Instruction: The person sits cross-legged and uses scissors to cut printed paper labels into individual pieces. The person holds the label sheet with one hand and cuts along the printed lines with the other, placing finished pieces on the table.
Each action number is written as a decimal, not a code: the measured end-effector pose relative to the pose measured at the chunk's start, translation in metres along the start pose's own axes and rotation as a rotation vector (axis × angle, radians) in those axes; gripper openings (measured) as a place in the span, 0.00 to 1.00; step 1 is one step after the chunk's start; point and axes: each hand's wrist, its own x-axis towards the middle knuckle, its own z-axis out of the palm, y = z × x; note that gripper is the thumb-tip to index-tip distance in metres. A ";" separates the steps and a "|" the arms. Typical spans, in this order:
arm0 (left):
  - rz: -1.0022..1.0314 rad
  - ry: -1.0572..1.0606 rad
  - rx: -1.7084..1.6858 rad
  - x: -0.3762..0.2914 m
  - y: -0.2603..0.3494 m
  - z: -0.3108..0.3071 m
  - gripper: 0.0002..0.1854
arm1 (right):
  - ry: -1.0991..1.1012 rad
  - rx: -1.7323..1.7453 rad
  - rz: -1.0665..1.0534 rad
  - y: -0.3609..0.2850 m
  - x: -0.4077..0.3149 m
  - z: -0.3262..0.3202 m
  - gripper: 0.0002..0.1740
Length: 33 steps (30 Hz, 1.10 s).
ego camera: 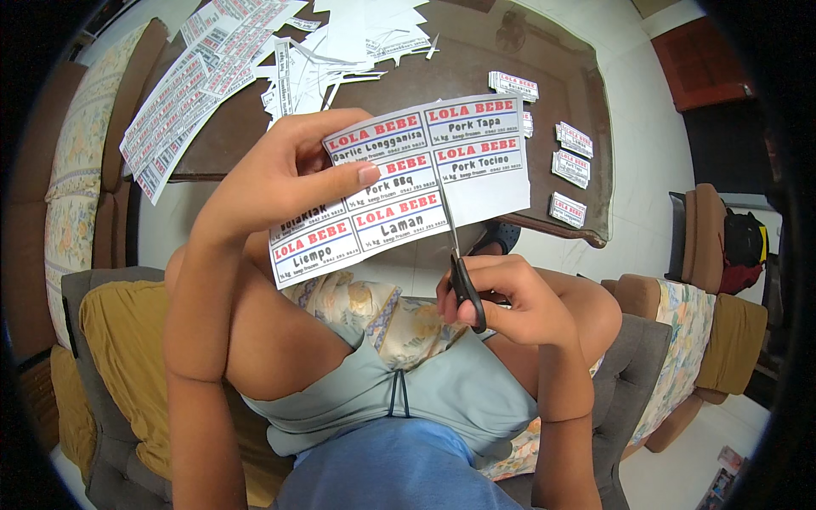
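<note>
My left hand grips a sheet of printed labels at its left side, thumb on the front. The sheet is held up above my lap, tilted, and bears red and black writing with blue lines. My right hand holds black-handled scissors, fingers and thumb in the loops. The scissor blades point up and lie along a cut between two label columns, running from the sheet's lower edge. Right of the blades hangs a blank white strip of the same sheet.
A dark glass-topped table stands ahead. On it lie uncut label sheets, a heap of white paper scraps, and several small stacks of cut labels at the right. A floral cushion is between my legs.
</note>
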 end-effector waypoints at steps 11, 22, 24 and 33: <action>-0.010 0.019 -0.059 -0.001 0.001 0.002 0.22 | 0.018 -0.021 -0.036 0.003 0.000 0.001 0.14; -0.015 0.007 -0.043 -0.001 0.000 0.000 0.22 | 0.010 0.009 -0.026 0.002 -0.001 0.001 0.12; -0.029 0.005 -0.043 -0.001 0.001 0.000 0.23 | -0.004 0.024 -0.042 0.000 -0.001 0.001 0.12; -0.015 0.044 -0.017 -0.004 0.005 -0.002 0.22 | -0.045 0.000 0.003 -0.002 -0.007 -0.002 0.11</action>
